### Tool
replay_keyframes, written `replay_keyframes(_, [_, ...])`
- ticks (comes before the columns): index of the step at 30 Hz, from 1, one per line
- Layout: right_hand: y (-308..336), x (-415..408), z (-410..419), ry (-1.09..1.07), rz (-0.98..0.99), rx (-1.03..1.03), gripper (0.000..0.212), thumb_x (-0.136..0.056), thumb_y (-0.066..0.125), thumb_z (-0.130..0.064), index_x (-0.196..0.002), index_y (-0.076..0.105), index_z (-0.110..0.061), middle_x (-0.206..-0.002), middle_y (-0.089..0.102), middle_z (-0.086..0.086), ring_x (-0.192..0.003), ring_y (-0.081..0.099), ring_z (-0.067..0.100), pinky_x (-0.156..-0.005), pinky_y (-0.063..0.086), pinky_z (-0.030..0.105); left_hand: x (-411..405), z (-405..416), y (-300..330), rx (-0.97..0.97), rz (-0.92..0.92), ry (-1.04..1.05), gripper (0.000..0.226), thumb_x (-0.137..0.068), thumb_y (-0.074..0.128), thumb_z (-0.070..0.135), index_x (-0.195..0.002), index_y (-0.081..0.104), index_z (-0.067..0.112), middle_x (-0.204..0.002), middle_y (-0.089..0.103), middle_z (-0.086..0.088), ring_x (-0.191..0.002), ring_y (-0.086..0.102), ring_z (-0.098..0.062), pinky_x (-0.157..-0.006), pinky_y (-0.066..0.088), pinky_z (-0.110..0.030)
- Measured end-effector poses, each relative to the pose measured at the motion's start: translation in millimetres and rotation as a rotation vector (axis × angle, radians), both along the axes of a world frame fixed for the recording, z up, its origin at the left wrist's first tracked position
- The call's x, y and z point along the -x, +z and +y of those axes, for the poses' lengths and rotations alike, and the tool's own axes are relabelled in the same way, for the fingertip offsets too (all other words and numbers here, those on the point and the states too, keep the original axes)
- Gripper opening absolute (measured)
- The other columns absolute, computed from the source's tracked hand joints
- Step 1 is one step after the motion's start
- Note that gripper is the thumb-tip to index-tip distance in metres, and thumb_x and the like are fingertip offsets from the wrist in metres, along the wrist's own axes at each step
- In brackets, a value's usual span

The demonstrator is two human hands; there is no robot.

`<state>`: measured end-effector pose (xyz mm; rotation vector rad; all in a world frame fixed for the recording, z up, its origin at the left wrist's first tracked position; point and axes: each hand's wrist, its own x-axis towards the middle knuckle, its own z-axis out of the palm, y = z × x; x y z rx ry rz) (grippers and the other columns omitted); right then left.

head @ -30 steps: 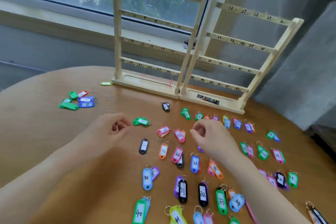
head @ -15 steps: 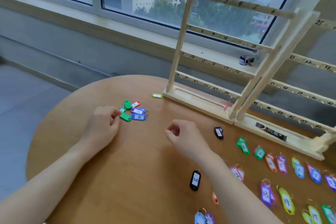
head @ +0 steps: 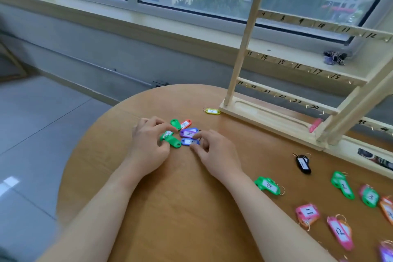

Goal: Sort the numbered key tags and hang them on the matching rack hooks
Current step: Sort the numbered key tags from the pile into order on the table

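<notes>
We see both hands over a small heap of tags (head: pixel 182 133) near the far left edge of the round table (head: pixel 180 208); the left hand (head: pixel 148 144) has its fingers curled, thumb and fingertips closed on a green tag (head: pixel 172 141) at the near left of the heap; the right hand (head: pixel 214 151) has its fingers bent and a little apart, its tips touching a blue tag (head: pixel 190 141), though we cannot tell whether it pinches that tag or only rests on it; between the hands lie a purple tag (head: pixel 188 133), a second green one (head: pixel 175 124) and a red one (head: pixel 186 123) farther off.

A yellow tag (head: pixel 212 111) lies alone just beside the base of the rack (head: pixel 274 95); the rack stands upright at the far right of the table, its rails marked with numbers, 7 to 12 on one, 13 to 18 below, 19 to 24 lower still; no tag hangs on the hooks we can see; the shallow tray in the base (head: pixel 263 114) holds a pink object (head: pixel 315 125) at its right end, too blurred for us to name.

On the table to the right, well apart from the heap, lie a black tag (head: pixel 303 164), a green tag marked 10 (head: pixel 268 185), further green ones, and pink tags marked 11 (head: pixel 308 212) and 12 (head: pixel 340 232).
</notes>
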<state>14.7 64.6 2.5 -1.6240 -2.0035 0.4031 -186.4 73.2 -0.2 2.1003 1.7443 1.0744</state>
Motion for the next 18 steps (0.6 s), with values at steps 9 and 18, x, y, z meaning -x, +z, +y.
replay_keyframes(9, [-1.6,-0.2,0.0,-0.028,0.009,-0.010,0.022,-0.092,0.067,-0.043,-0.111,0.063,-0.031,-0.101,0.059,-0.015,-0.092,0.061,0.011,-0.079,0.050,0.033,3.0,-0.8,-0.7,0.080,0.166,-0.042,0.028,-0.082,0.061,0.031,-0.105,0.072,0.042,-0.113,0.052,0.017,-0.115,0.036,-0.011,-0.096,0.021,-0.031])
replay_keyframes(18, [-6.8,3.0,-0.9,-0.085,-0.063,-0.023,0.027,-0.092,0.064,-0.052,-0.105,0.063,-0.029,-0.103,0.052,-0.008,-0.093,0.060,0.020,-0.081,0.053,0.038,10.5,-6.2,-1.3,0.050,0.231,-0.015,0.015,-0.090,0.068,0.048,-0.103,0.073,0.045,-0.115,0.052,0.021,-0.115,0.036,-0.010,-0.090,0.017,-0.029])
